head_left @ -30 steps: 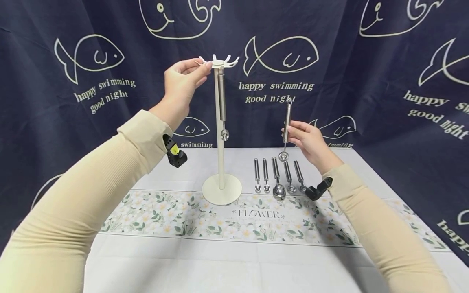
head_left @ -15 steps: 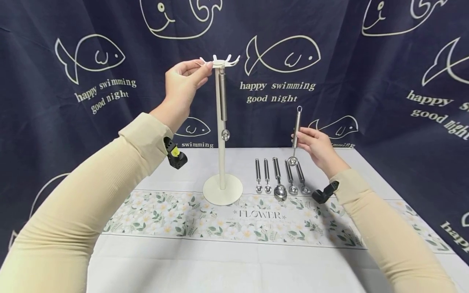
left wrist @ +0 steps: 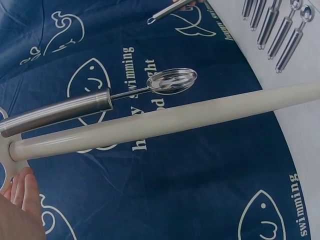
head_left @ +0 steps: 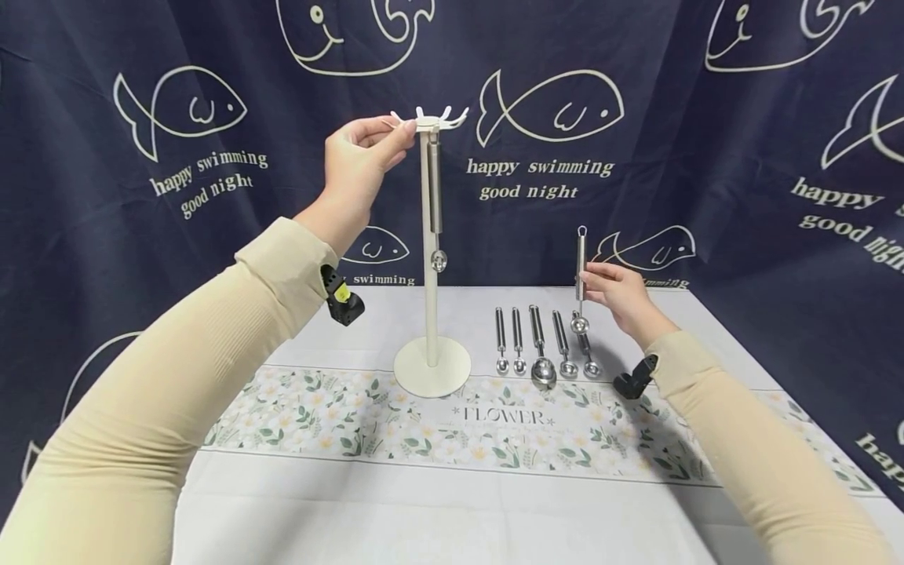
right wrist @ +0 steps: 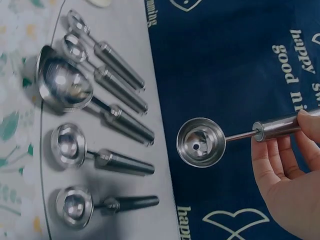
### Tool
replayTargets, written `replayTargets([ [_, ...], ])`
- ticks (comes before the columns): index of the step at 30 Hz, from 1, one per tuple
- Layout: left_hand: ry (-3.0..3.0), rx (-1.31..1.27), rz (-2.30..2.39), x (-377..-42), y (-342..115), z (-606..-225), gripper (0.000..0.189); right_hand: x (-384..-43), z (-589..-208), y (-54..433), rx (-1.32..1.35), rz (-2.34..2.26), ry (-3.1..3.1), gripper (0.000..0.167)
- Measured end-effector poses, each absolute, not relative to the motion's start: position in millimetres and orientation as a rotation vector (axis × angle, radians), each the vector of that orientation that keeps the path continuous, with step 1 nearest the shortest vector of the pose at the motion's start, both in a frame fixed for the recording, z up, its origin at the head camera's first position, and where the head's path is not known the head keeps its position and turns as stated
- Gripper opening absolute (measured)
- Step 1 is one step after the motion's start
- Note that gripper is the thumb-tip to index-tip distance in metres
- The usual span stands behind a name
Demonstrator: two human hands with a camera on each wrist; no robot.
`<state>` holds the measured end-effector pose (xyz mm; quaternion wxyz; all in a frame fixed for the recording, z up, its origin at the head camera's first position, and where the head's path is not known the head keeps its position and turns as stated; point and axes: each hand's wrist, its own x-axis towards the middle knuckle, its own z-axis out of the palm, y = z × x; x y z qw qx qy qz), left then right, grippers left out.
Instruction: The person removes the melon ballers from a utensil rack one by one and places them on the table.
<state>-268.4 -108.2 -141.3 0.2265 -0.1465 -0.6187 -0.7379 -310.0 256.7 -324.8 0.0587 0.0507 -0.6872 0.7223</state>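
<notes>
In the head view my left hand [head_left: 360,157] pinches the hooked top of a white hanging stand [head_left: 431,314] between thumb and fingers. From one of its hooks hangs a steel melon baller [head_left: 435,192], bowl down; the left wrist view shows its oval bowl beside the pole. My right hand [head_left: 621,298] grips the handle of another melon baller [right wrist: 212,142], with a hole in its round bowl. It is held upright, bowl down, above the right end of a row of scoops. The left fingertips are partly hidden behind the stand's top.
On the white table [head_left: 339,502] several steel scoops lie side by side, right of the stand's round base. The largest is an ice-cream scoop [head_left: 543,373] in mid-row. A floral runner [head_left: 318,416] crosses the table; a dark blue fish-print curtain [head_left: 282,47] hangs behind.
My right hand has moved right and down with the melon baller, away from the stand and lower toward the row's right end. My left hand keeps its hold on the stand's top.
</notes>
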Motion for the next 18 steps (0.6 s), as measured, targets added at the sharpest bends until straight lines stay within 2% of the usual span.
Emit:
replayTargets([
  [6,-1.697,-0.407,-2.043,-269,-108,-142,0.017,-310,-331,267,0.106,2.150,-2.131,0.021],
  [12,-1.691,-0.410,-2.043,-269,-109,-143,0.017,-311,-335,278,0.091,2.149,-2.158,0.023],
  [18,-1.692,-0.414,-2.030,-269,-108,-142,0.017,-313,-341,287,0.075,2.066,-2.244,0.048],
])
